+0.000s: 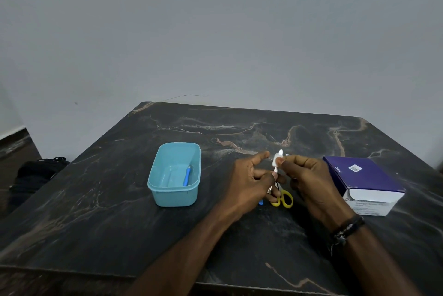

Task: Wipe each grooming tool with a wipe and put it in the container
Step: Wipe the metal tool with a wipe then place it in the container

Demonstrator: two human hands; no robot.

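My left hand [249,180] grips a small metal grooming tool [275,170] by its lower end, holding it upright above the table. Around the tool's upper end my right hand [306,175] pinches a white wipe [278,159]. Yellow-handled scissors [285,198] lie on the table just below both hands, partly hidden by my fingers. A bit of a blue item [260,202] peeks out under my left hand. To the left stands the light blue container [158,185], with a blue-handled tool [187,175] lying inside it.
A purple and white box of wipes [369,183] sits at the right of the dark marbled table [119,211]. A black bag [38,171] lies on the floor at the far left. A grey wall stands behind the table.
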